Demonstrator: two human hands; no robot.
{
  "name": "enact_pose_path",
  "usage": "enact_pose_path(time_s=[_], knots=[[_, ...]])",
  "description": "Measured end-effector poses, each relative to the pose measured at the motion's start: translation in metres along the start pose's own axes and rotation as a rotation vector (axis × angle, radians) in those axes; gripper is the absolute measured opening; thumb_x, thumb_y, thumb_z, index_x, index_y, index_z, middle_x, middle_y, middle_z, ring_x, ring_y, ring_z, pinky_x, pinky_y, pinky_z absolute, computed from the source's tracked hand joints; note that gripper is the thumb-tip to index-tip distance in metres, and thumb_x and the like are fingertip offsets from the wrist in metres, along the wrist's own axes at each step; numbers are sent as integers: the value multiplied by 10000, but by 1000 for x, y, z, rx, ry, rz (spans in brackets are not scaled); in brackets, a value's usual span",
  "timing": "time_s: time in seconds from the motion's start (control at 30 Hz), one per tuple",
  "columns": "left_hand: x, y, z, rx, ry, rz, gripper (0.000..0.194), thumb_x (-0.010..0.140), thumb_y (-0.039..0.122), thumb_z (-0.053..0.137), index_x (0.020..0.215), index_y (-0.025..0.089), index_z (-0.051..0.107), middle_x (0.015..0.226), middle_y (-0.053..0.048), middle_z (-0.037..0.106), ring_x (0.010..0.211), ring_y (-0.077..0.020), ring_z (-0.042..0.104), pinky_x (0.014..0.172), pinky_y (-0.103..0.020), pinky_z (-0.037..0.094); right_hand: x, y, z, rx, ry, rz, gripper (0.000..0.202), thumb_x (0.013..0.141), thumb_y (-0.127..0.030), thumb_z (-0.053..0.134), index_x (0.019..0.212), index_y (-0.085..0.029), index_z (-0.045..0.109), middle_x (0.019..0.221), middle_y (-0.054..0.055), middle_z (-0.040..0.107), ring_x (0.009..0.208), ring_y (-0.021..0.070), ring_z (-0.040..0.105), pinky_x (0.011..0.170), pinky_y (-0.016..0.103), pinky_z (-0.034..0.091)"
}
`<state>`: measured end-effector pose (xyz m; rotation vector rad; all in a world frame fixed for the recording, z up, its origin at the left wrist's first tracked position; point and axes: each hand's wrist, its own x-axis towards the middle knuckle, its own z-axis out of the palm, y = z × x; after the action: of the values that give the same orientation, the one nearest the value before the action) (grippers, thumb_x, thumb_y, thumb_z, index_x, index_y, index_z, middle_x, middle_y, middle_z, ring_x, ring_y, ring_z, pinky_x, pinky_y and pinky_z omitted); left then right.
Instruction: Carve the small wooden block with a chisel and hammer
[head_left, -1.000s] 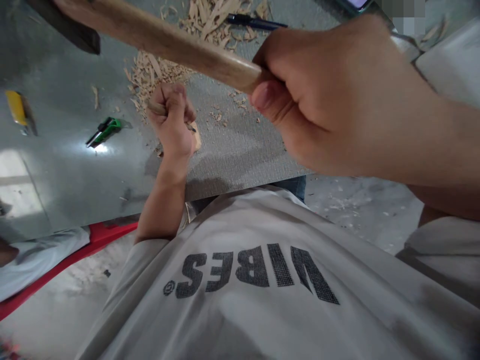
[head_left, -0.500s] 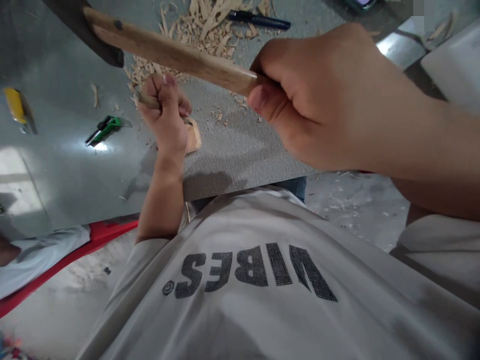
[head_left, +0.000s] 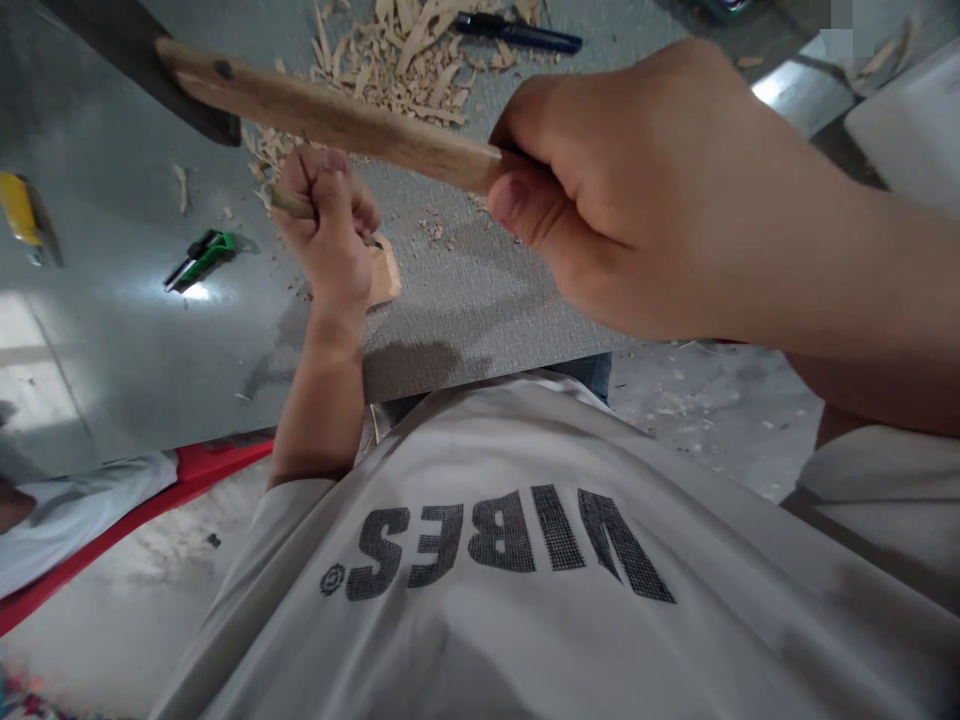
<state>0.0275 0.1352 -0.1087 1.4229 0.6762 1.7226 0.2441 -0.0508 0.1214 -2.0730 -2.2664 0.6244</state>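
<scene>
My right hand [head_left: 637, 190] is closed round the wooden handle of a hammer [head_left: 337, 115]. Its dark metal head reaches out of the top left of the view, raised above the table. Below the hammer, my left hand [head_left: 334, 225] makes a fist round what looks like a chisel [head_left: 292, 203]. The round wooden butt sticks out at the fist's upper left, and a short dark part shows at its lower right. There lies a small pale wood piece [head_left: 385, 272], partly hidden by my left hand. The chisel's tip cannot be seen clearly.
Wood shavings [head_left: 409, 65] lie heaped on the grey table [head_left: 480, 300], beside a dark blue pen [head_left: 517, 32]. A green cutter [head_left: 201, 260] and a yellow cutter [head_left: 20, 208] are on the left. Another person's pale sleeve [head_left: 90, 510] shows at lower left.
The hammer and my right hand have shifted very slightly left. My left hand keeps its grip beside the wood piece; the whole view has drifted a little.
</scene>
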Motion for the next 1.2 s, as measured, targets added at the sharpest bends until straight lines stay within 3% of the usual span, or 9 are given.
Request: enact_pose_path(time_s=[0.1, 0.2, 0.33, 0.53, 0.7, 0.87, 0.97, 1.1, 1.2], knots=[[-2, -3, 0, -6, -14, 35, 481, 1265, 592, 627, 1018, 300, 336, 779, 95, 139, 459, -60, 181, 501, -180, 176, 1, -3, -2, 2, -5, -14, 511, 1281, -453, 341, 1531, -139, 657, 1454, 149, 761, 1419, 481, 761, 1159, 597, 603], [-6, -3, -1, 33, -1, 39, 404, 1297, 574, 529, 1059, 297, 356, 803, 88, 147, 464, -49, 176, 533, -150, 191, 3, -5, -3, 21, 10, -41, 480, 1290, -458, 369, 1516, -149, 659, 1477, 124, 752, 1443, 484, 749, 1197, 625, 598], [-7, -3, -6, 135, -3, -25, 511, 1289, 677, 487, 1003, 303, 290, 820, 73, 143, 481, -73, 192, 521, -174, 243, 7, -8, -6, 35, 22, -73, 471, 1296, -450, 347, 1547, -184, 645, 1496, 75, 739, 1461, 466, 740, 1219, 630, 588], [-5, -3, -9, 150, -44, -75, 605, 1228, 797, 564, 991, 304, 305, 792, 68, 166, 493, -112, 250, 492, -213, 286, 8, -8, -4, -34, 2, -76, 521, 1292, -482, 333, 1551, -146, 634, 1488, 136, 733, 1451, 502, 737, 1197, 657, 596], [-7, -1, 2, 45, 9, 33, 553, 1251, 735, 563, 1009, 299, 324, 788, 88, 132, 458, -62, 169, 476, -167, 211, 7, -10, -3, -25, 20, -89, 512, 1276, -450, 336, 1549, -149, 647, 1463, 150, 749, 1420, 494, 754, 1178, 664, 613], [-7, 1, 1, -18, -18, 11, 577, 1222, 704, 665, 993, 302, 322, 764, 93, 126, 452, -75, 171, 436, -182, 199, 7, -8, -4, -27, 23, -70, 599, 1177, -475, 254, 1573, -270, 654, 1523, 97, 744, 1462, 391, 726, 1194, 492, 576], [-6, 0, -1, -17, -14, -33, 568, 1231, 689, 662, 1001, 302, 316, 776, 95, 141, 454, -59, 199, 455, -166, 215, 7, -4, -1, -13, 57, -85, 718, 1067, -515, 175, 1524, -293, 682, 1390, 96, 777, 1362, 332, 735, 1118, 399, 552], [-8, -2, 3, -6, 69, 9, 455, 1299, 577, 538, 1023, 297, 309, 804, 94, 130, 456, -18, 195, 513, -117, 197, 9, -4, 0, -71, 63, -98, 837, 975, -551, 89, 1450, -264, 716, 1113, 141, 759, 1213, 329, 732, 1027, 402, 552], [-9, -2, 5, 29, 122, -14, 442, 1327, 605, 363, 1017, 299, 283, 830, 84, 108, 456, -5, 173, 528, -105, 179, 12, -8, -1, -97, -30, -40, 890, 912, -558, 73, 1400, -262, 756, 1142, 157, 759, 1210, 353, 747, 1079, 447, 558]])
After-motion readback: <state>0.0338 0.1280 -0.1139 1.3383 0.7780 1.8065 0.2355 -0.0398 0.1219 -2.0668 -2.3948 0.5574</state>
